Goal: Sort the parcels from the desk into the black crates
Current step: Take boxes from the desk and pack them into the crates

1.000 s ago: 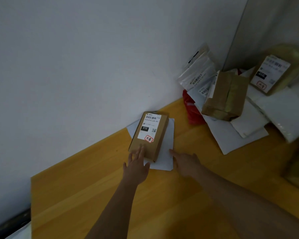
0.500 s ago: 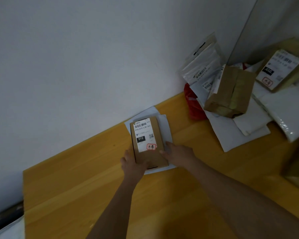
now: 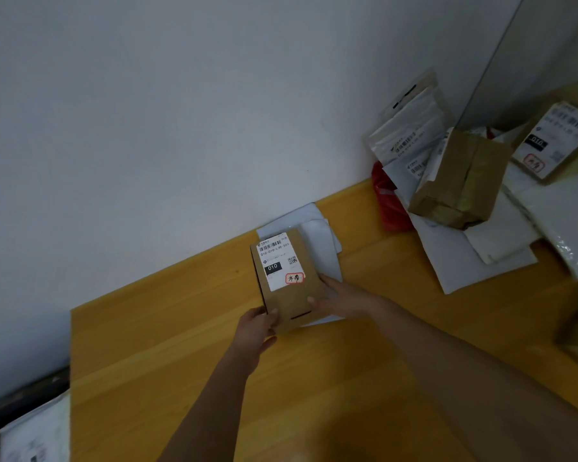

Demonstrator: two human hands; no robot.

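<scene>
Brown box (image 3: 286,281), label up, "010" legible, held between both grips on yellow wood surface (image 3: 181,345), close to the wall. Left grip (image 3: 256,330) at near-left corner, thumb curled onto top face. Right grip (image 3: 339,300) along right edge, fingers wrapped at the side. White mailer (image 3: 321,248) lying beneath box and right grip. Pile of parcels (image 3: 464,181) well beyond right grip, far right corner. Black crate edge (image 3: 20,398) well left of left grip, white bag inside.

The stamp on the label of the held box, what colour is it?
Red, on the white label; head view.
</scene>
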